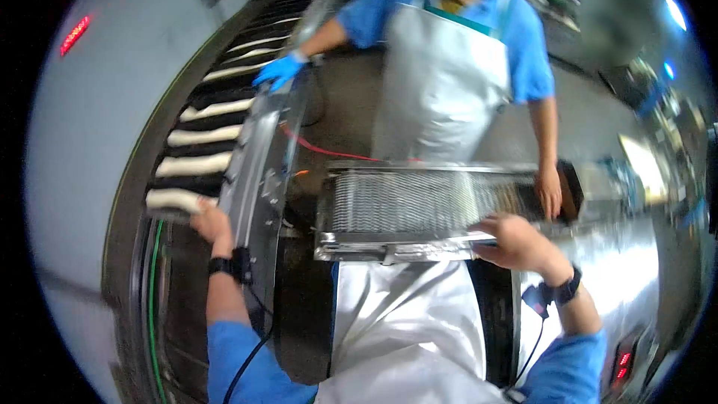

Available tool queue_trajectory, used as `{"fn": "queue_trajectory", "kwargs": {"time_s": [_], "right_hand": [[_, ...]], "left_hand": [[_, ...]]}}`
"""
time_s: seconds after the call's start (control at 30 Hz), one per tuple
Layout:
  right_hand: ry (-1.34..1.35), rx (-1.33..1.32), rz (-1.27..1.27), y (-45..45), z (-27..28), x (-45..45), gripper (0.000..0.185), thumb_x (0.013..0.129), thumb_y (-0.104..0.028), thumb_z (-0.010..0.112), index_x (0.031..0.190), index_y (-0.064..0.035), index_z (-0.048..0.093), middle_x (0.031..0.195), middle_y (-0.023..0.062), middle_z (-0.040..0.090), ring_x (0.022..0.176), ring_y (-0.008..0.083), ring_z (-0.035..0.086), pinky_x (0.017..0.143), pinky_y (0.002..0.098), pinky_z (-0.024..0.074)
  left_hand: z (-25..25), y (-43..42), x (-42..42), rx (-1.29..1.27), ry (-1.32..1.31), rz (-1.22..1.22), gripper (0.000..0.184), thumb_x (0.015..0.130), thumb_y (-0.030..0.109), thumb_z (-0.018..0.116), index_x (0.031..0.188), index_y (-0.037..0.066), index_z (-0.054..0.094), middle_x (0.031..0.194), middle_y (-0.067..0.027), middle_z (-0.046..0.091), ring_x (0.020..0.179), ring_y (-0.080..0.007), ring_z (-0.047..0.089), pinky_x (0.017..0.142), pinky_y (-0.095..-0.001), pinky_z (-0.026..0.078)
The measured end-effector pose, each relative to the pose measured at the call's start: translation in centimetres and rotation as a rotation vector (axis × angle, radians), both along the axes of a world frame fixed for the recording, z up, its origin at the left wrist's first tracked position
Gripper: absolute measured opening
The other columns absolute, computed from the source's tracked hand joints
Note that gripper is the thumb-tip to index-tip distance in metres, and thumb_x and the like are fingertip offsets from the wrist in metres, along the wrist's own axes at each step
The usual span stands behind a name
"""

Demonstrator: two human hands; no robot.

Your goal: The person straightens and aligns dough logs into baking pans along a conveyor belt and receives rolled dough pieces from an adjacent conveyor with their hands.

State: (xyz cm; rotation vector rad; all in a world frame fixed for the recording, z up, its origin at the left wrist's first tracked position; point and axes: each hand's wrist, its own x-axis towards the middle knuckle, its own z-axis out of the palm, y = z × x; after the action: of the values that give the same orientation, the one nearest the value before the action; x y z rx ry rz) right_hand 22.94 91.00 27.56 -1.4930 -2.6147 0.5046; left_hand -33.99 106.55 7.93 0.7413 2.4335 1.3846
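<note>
My left hand [212, 223] is closed on the right end of the nearest long, pale, dough-like strip [176, 200], which lies across a dark slotted conveyor [187, 177]. Farther up the same conveyor lie more pale strips [194, 164], spaced apart in a row. On the other side, my right hand [516, 243] is at the near edge of a narrow metal mesh belt [396, 202]. Its fingers and thumb are apart, with nothing visible between them. Motion blurs this hand a little.
Opposite me stands a co-worker in a pale apron [441, 82]. Their blue-gloved hand [278, 72] rests by the conveyor's metal rail [258, 150]; their bare hand [550, 191] is at the mesh belt's right end. A shiny metal surface [598, 284] lies to the right. A red cord [329, 151] runs between.
</note>
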Motion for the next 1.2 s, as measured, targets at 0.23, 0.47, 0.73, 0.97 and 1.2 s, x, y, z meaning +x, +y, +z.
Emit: {"fn": "queue_trajectory", "kwargs": {"time_s": [0.23,0.47,0.73,0.97,1.2], "right_hand": [[-0.551,0.244,0.352,-5.1,10.5,-7.5,0.015,0.08,-0.018,0.063,0.078,-0.0037,0.068,0.081,0.0053,0.066,0.083,0.021,0.06,0.077,0.0356,0.046],[-0.724,-0.027,0.637,-7.0,18.2,-10.9,0.028,0.087,-0.022,0.06,0.084,0.0057,0.067,0.083,0.0193,0.067,0.083,0.0292,0.064,0.079,0.0455,0.0507],[-0.556,-0.186,0.733,-8.0,17.1,-8.6,0.026,0.085,-0.022,0.06,0.082,0.0037,0.064,0.081,0.0191,0.066,0.082,0.0308,0.065,0.076,0.0439,0.0518],[-0.366,-0.432,0.718,-8.8,15.7,-4.6,0.024,0.083,-0.022,0.06,0.079,0.0019,0.062,0.079,0.0189,0.065,0.081,0.0323,0.066,0.073,0.0425,0.0527],[-0.153,-0.696,0.593,-7.1,14.1,0.7,0.023,0.082,-0.022,0.06,0.077,0.0001,0.059,0.077,0.0188,0.064,0.08,0.0337,0.066,0.07,0.0411,0.0536]], "left_hand": [[1.5,-1.0,-1.7,-0.097,0.18,-0.089,0.083,0.098,0.055,0.027,0.128,-0.022,0.035,0.129,-0.0398,0.042,0.119,-0.0491,0.047,0.098,-0.0536,0.041],[2.4,-1.4,-1.3,-0.203,0.271,-0.098,0.079,0.099,0.051,0.024,0.121,-0.022,0.044,0.125,-0.0395,0.048,0.117,-0.0492,0.049,0.1,-0.0527,0.041],[2.9,-1.9,-1.4,-0.239,0.193,-0.051,0.082,0.099,0.054,0.021,0.126,-0.021,0.039,0.131,-0.0385,0.043,0.12,-0.0482,0.047,0.101,-0.0528,0.04],[6.1,-4.2,2.3,-0.254,0.225,-0.123,0.085,0.098,0.056,0.024,0.131,-0.021,0.031,0.134,-0.0385,0.04,0.123,-0.0473,0.045,0.104,-0.0501,0.038],[6.6,-4.8,2.7,-0.121,0.082,-0.008,0.082,0.098,0.054,0.029,0.13,-0.022,0.032,0.134,-0.0386,0.039,0.122,-0.0471,0.045,0.102,-0.0498,0.039]]}}
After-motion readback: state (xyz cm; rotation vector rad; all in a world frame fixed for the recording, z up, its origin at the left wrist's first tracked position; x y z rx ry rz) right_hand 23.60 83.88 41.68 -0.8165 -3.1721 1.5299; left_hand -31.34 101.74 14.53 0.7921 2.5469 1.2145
